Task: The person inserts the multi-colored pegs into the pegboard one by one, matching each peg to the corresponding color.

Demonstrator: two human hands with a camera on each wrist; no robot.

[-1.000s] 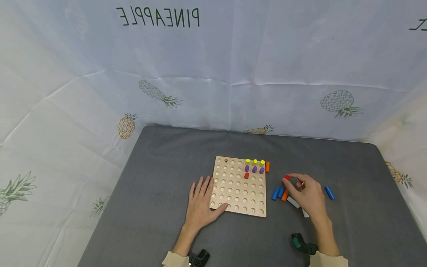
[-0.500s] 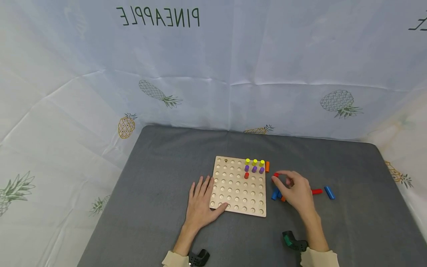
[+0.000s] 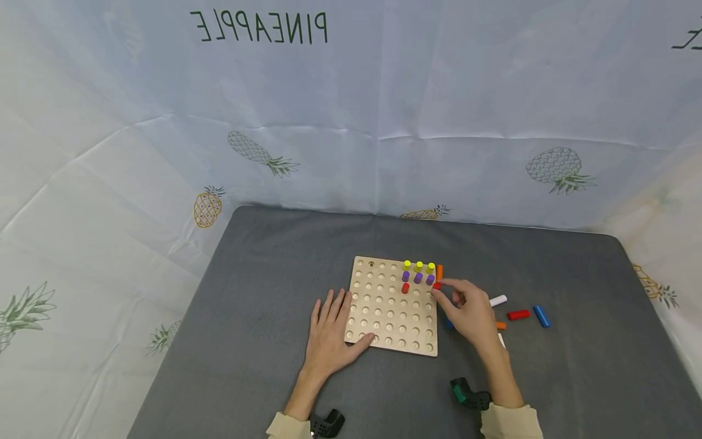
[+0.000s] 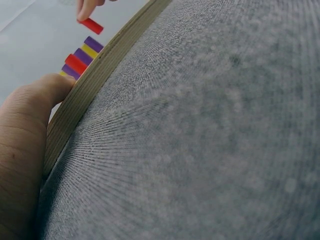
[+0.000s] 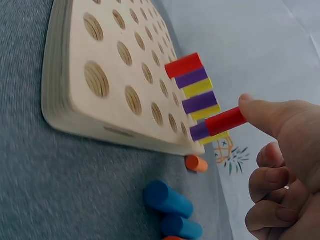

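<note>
My right hand (image 3: 474, 314) pinches a red peg (image 5: 226, 121) between thumb and fingertips, at the right edge of a wooden pegboard (image 3: 378, 323). In the left wrist view the held peg (image 4: 92, 26) hangs tilted above the board's standing pegs. Three yellow pegs (image 3: 419, 267) stand in the back row, with three purple pegs (image 3: 418, 278) in the row before them. One red peg (image 3: 405, 288) stands in the third row, behind it the leftmost purple one. Flat fingers of my left hand (image 3: 329, 338) lie along the board's left side, its thumb touching the front edge.
An orange peg (image 3: 440, 272) lies against the board's right side. Blue pegs (image 5: 167, 199) lie near that side, partly behind my right hand in the head view. Farther right lie a white peg (image 3: 498, 300), a red peg (image 3: 518, 315) and a blue peg (image 3: 542, 316).
My right hand has moved left with the red peg, from over the loose pegs to the board's right edge, uncovering pegs behind it. The left hand stays put.
</note>
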